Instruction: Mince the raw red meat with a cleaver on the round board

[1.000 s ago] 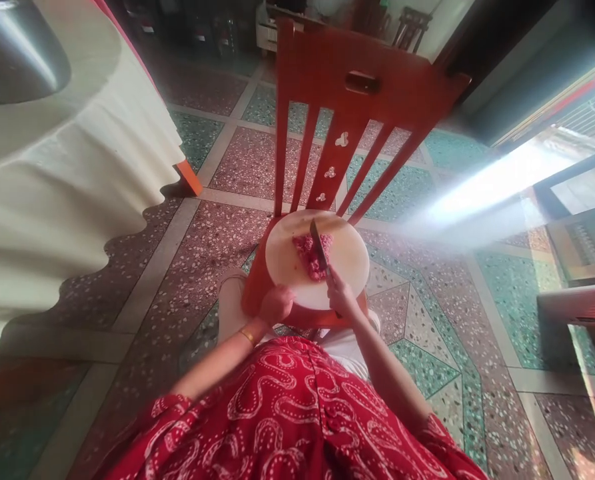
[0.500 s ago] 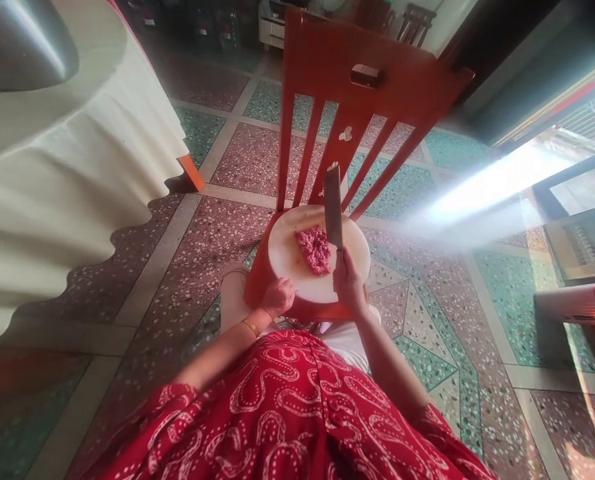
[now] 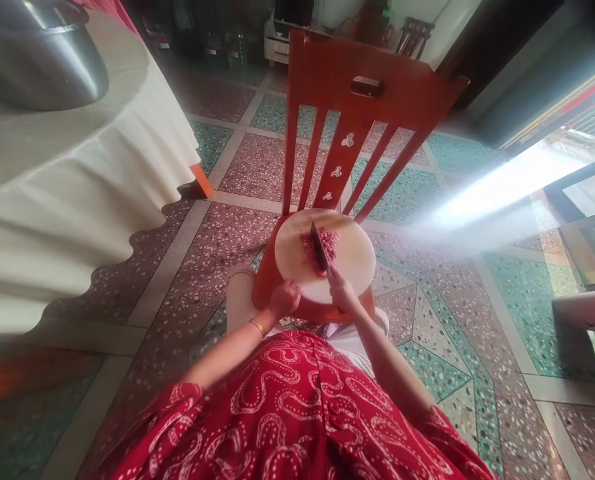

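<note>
Your right hand (image 3: 341, 292) is gripping a knife (image 3: 320, 248) in the mince (image 3: 320, 245); your left hand (image 3: 286, 299) is clasping the board (image 3: 352, 260).

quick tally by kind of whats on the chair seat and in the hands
round white cutting board: 1
pile of pink minced meat: 1
steel-bladed knife, gripped by right hand: 1
left hand grips the board's edge
total: 3

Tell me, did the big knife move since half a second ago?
Yes. The knife has come down: its blade was raised in front of the chair back, and now lies on the minced meat on the round board.
</note>
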`<move>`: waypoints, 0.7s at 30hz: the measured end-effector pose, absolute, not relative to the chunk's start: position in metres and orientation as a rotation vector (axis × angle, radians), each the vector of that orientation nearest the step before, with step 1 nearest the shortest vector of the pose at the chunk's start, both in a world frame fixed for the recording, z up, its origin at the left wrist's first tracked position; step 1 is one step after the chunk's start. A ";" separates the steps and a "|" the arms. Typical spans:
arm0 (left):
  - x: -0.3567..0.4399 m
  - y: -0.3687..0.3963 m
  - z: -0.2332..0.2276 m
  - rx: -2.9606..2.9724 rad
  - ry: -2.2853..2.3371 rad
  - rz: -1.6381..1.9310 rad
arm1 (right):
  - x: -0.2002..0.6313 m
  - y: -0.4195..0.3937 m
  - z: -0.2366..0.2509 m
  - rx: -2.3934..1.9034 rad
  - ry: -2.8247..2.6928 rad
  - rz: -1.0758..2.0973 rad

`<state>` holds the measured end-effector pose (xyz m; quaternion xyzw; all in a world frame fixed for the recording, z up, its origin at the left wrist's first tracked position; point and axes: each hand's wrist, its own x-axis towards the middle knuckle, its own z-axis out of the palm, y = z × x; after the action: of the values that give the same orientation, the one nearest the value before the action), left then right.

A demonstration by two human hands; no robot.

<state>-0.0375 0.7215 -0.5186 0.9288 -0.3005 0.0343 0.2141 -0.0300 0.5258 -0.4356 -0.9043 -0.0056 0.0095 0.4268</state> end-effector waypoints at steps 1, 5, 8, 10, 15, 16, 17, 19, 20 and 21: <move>-0.038 0.722 -0.518 2.571 -0.842 0.086 | -0.030 0.525 -0.437 -2.238 -0.010 0.018; -0.037 0.721 -0.518 2.561 -0.858 0.094 | -0.028 0.526 -0.437 -2.206 0.003 -0.095; -0.037 0.721 -0.517 2.559 -0.814 0.120 | -0.028 0.528 -0.434 -2.264 0.034 0.030; -0.037 0.721 -0.516 2.546 -0.823 0.111 | -0.027 0.528 -0.429 -2.244 0.071 0.145; -0.037 0.723 -0.514 2.529 -0.866 0.127 | -0.020 0.533 -0.420 -2.166 0.050 -0.059; -0.038 0.723 -0.513 2.531 -0.858 0.131 | -0.019 0.535 -0.421 -2.179 0.053 -0.063; -0.038 0.723 -0.513 2.529 -0.851 0.132 | -0.017 0.537 -0.423 -2.198 0.075 -0.019; -0.038 0.724 -0.514 2.518 -0.847 0.122 | -0.016 0.540 -0.424 -2.217 0.132 0.143; -0.038 0.723 -0.514 2.510 -0.853 0.118 | -0.016 0.541 -0.424 -2.210 0.143 0.201; -0.038 0.723 -0.515 2.501 -0.865 0.116 | -0.015 0.542 -0.422 -2.199 0.135 0.209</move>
<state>-0.0384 0.7234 -0.5145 0.9157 -0.3165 0.0426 0.2439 -0.0151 0.5417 -0.4221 -0.8885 0.0546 0.0846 0.4477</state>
